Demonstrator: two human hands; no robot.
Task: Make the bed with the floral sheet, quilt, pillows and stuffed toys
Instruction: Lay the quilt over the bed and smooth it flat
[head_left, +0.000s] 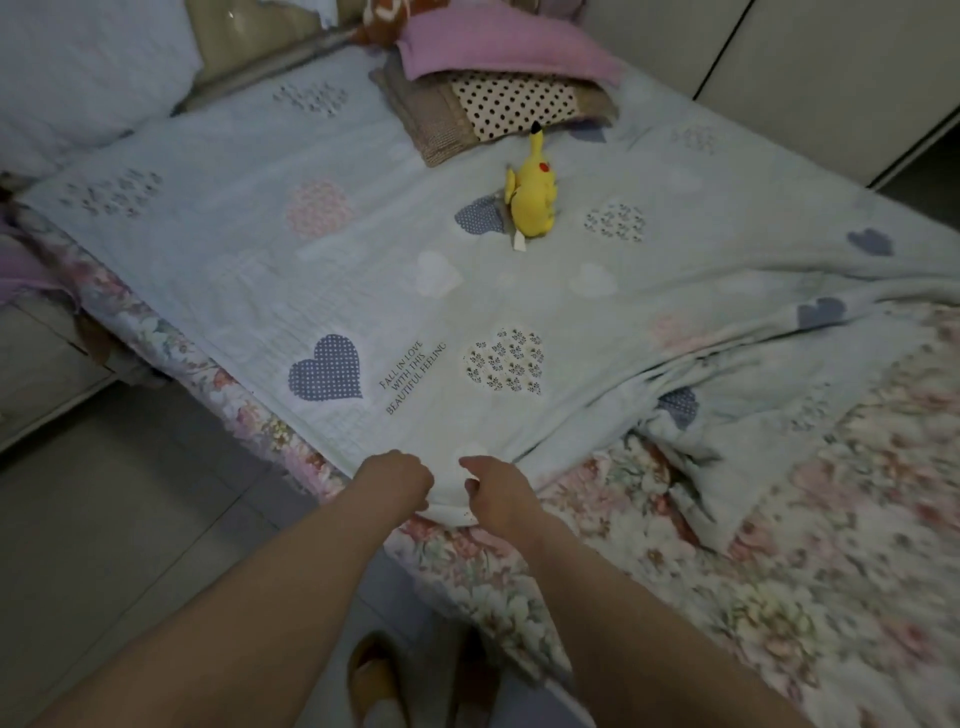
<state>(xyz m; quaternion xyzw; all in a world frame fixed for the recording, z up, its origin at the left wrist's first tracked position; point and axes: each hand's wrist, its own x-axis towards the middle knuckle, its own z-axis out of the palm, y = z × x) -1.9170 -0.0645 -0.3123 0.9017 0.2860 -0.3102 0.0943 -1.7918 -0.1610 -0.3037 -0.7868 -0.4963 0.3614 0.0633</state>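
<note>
The quilt (363, 291), spread over the floral sheet (779, 545), is held at its near corner in the curled grip of the left hand (401, 479) and right hand (497, 492), forearms stretched forward.

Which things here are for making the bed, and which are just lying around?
Job: quilt, gripped by left hand and right hand; floral sheet; yellow toy; dotted pillow.
Lying about: slippers; cupboard.

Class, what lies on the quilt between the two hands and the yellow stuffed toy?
Nothing sits there: only the bare quilt surface, as the head view shows.
</note>
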